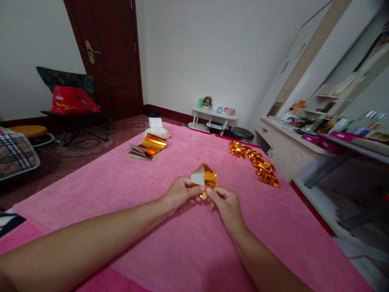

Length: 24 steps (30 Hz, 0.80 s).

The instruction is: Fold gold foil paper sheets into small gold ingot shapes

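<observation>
A partly folded piece of gold foil paper (pixel 205 177), white on its back, is held up over the pink cloth (pixel 170 251). My left hand (pixel 179 192) pinches its lower left edge. From the right, my right hand (pixel 223 200) pinches its lower tip. Both hands are closed on the paper. A stack of flat gold foil sheets (pixel 148 147) lies at the far left of the cloth. Several finished folded gold pieces (pixel 255 162) lie in a row at the far right.
A white tissue pack (pixel 156 127) sits behind the foil stack. A dressing table (pixel 291 142) with cosmetics stands at the right edge. A dark chair with a red bag (pixel 71 101), a dark red door (pixel 109 52) and a small white table (pixel 212 117) are beyond.
</observation>
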### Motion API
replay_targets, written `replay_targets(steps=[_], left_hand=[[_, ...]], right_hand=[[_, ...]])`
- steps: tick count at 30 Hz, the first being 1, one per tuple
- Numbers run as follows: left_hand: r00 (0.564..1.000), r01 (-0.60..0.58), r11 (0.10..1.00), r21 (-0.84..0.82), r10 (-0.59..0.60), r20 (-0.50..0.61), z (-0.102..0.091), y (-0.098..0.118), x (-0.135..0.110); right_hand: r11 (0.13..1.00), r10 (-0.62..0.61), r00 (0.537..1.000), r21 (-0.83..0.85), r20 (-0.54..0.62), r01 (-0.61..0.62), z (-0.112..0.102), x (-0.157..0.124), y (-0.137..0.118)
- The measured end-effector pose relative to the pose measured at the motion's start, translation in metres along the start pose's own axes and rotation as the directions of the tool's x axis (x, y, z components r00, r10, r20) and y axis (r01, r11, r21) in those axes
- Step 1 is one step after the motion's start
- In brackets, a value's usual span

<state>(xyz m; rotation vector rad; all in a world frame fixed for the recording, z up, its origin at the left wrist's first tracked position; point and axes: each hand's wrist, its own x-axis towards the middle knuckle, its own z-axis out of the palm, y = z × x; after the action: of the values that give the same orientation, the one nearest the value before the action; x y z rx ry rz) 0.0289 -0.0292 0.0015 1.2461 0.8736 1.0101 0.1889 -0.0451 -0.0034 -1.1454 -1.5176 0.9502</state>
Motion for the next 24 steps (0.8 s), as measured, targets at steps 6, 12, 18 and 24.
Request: replay_targets(steps=[6, 12, 18, 24], left_hand=[[0.999, 0.016, 0.999, 0.044, -0.017, 0.028, -0.0004, -0.0006, -0.0003], [0.998, 0.055, 0.998, -0.005, -0.055, -0.032, 0.0027, 0.0034, -0.0014], [0.994, 0.081, 0.996, -0.042, -0.084, -0.065, 0.0025, 0.004, 0.0002], [0.993, 0.092, 0.993, -0.079, -0.098, -0.072, 0.0018, 0.004, 0.0008]], right_hand=[[0.989, 0.071, 0.997, 0.127, 0.039, -0.075, -0.0018, 0.0042, 0.0072], [0.988, 0.082, 0.996, 0.131, 0.041, -0.087, -0.0012, 0.0056, 0.0075], [0.986, 0.083, 0.993, 0.135, 0.086, -0.095, -0.0004, 0.0051, 0.0057], [0.988, 0.08, 0.99, 0.125, 0.118, -0.095, -0.0002, 0.0041, 0.0057]])
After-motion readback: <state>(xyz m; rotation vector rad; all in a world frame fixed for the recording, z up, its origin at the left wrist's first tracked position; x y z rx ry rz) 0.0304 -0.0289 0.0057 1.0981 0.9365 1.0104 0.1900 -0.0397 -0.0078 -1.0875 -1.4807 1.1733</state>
